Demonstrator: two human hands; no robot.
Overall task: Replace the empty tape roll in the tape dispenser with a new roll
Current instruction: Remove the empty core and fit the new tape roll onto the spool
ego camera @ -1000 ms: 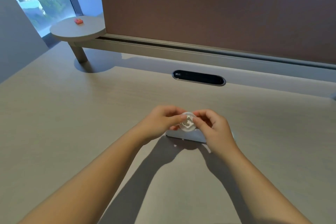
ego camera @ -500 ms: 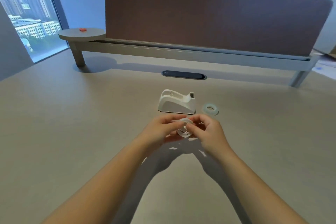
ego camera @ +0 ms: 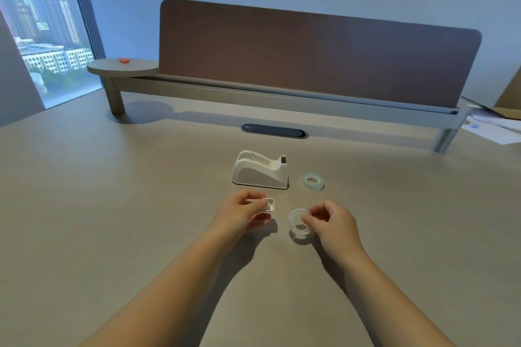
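Observation:
A white tape dispenser [ego camera: 260, 172] stands on the desk with its roll slot bare. To its right lies a new translucent tape roll [ego camera: 311, 182], flat on the desk. Nearer to me, my left hand [ego camera: 244, 215] pinches a small white spindle hub [ego camera: 268, 204]. My right hand [ego camera: 331, 222] grips the empty white tape core [ego camera: 296, 220], a thin ring held just above the desk. The two hands are apart, with a gap between hub and ring.
A brown divider panel [ego camera: 318, 53] on a grey rail runs across the back of the desk. A dark cable slot [ego camera: 275, 131] lies behind the dispenser. A round shelf [ego camera: 122, 67] with a small red object is at back left. Papers [ego camera: 493, 125] sit at far right.
My hands, which were together on one white piece, have pulled apart: the hub is now in the left, the ring in the right. The camera has tilted up.

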